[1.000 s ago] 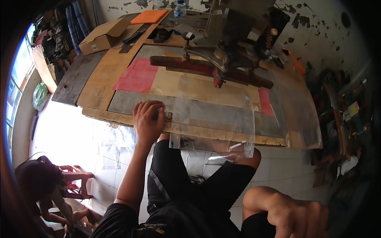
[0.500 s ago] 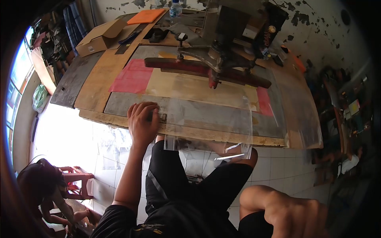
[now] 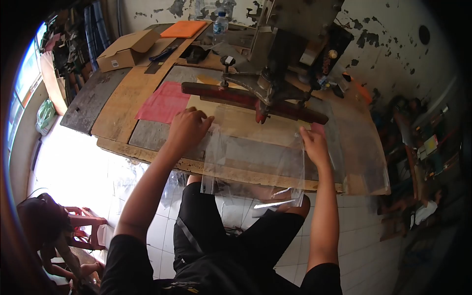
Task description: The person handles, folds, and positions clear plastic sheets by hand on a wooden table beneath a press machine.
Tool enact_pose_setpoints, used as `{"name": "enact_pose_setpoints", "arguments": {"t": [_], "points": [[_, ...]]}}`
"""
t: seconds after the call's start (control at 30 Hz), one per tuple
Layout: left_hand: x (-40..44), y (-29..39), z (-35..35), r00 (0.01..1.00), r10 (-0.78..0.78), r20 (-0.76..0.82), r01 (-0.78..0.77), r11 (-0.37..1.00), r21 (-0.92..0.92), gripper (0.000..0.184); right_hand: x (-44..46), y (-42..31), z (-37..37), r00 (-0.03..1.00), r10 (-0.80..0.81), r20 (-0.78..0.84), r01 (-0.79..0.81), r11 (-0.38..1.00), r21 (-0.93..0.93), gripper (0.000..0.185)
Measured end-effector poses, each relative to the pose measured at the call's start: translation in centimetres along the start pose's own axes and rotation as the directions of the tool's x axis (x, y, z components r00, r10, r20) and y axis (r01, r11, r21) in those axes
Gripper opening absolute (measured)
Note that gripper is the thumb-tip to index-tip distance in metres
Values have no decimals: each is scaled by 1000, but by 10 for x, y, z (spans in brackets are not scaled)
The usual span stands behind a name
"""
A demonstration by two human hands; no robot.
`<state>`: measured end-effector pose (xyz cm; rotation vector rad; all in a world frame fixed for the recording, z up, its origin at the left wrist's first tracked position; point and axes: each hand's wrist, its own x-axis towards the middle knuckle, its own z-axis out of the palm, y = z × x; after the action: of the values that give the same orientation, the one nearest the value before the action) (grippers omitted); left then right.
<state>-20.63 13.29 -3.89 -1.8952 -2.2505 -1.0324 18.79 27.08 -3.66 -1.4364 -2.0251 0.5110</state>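
A clear plastic sheet (image 3: 255,162) lies across the worktable's front and hangs over its edge above my lap. At its upper left corner is my left hand (image 3: 188,127), fingers curled and thumb close to the index finger on the film. My right hand (image 3: 315,146) pinches the sheet's right edge between thumb and fingers. Just beyond both hands, a dark red press bar (image 3: 231,97) hangs under a metal bracket. Below it is a yellowish board (image 3: 241,118), with a pink-red patch (image 3: 162,102) to the left.
A cardboard box (image 3: 123,51), an orange folder (image 3: 184,29) and a plastic bottle (image 3: 220,24) stand at the table's back. The machine column (image 3: 290,49) rises behind the bar. A person (image 3: 44,226) crouches at lower left beside a red stool (image 3: 88,228).
My left hand has moved up from the table's front edge to the sheet's upper left. My right hand has come up from my knee to the sheet's right edge.
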Motion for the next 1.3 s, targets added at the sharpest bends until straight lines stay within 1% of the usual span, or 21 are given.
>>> {"name": "enact_pose_setpoints", "arguments": {"t": [0.07,0.1,0.17,0.2,0.33,0.43,0.47,0.53,0.57,0.63,0.7,0.73,0.77,0.83,0.9,0.93,0.97,1.07,1.13,1.2,1.3], "points": [[22,-4,13,997,-16,80,16,1000,-2,42,17,3,9,988,99,121,-85,989,-120,45],[26,-2,17,998,-10,67,11,1000,-1,42,19,4,12,990,89,112,-76,990,-117,45],[25,2,26,1000,-30,8,31,998,-51,43,8,7,22,998,63,8,-64,993,100,44],[21,4,24,1000,-28,12,29,996,-89,41,-1,-5,18,997,79,26,-82,984,161,36],[14,-5,24,998,-27,49,36,983,-182,38,-18,3,27,997,6,-79,16,960,280,29],[13,-8,23,991,-84,105,110,955,-275,36,-25,-2,29,993,36,-116,10,925,379,27],[13,-8,24,992,-82,95,107,950,-293,36,-26,-3,31,992,36,-117,12,925,381,27],[14,-9,25,994,-73,85,96,946,-311,37,-28,-3,31,995,86,-48,-46,836,546,27],[14,-10,26,990,-92,110,122,940,-319,35,-29,-2,29,995,88,-51,-45,836,547,27],[12,-14,25,985,-108,134,146,934,-326,34,-31,-1,24,995,75,62,-98,749,655,29],[9,-20,23,976,-98,193,184,844,-503,28,-42,-1,21,997,3,71,-51,730,682,32],[5,-23,19,978,-92,189,177,845,-504,28,-48,0,21,994,-68,83,-11,708,706,36],[0,-24,13,976,-55,212,170,801,-573,26,-55,-1,21,995,-67,75,-6,707,707,36],[-13,-16,5,970,-12,242,168,752,-638,24,-71,0,22,997,-74,6,39,597,802,44],[-28,-8,2,976,70,204,106,670,-735,20,-81,4,22,998,-69,-1,40,566,823,52],[-34,-8,3,961,32,276,194,635,-748,22,-86,6,22,995,-83,-60,96,554,827,54],[-41,-7,5,960,29,280,198,636,-746,22,-89,3,20,988,-98,-119,154,541,827,56],[-53,2,9,963,-46,265,242,583,-775,21,-94,-1,15,983,-125,-134,179,508,842,59],[-58,5,6,967,-37,252,242,445,-862,22,-97,-2,17,981,-136,-134,184,480,858,57],[-58,7,5,975,-55,217,219,438,-872,24,-98,-3,19,978,-101,-184,210,486,848,52],[-59,4,8,985,-62,164,174,458,-872,30,-98,2,21,966,-146,-214,259,533,805,50]]}}
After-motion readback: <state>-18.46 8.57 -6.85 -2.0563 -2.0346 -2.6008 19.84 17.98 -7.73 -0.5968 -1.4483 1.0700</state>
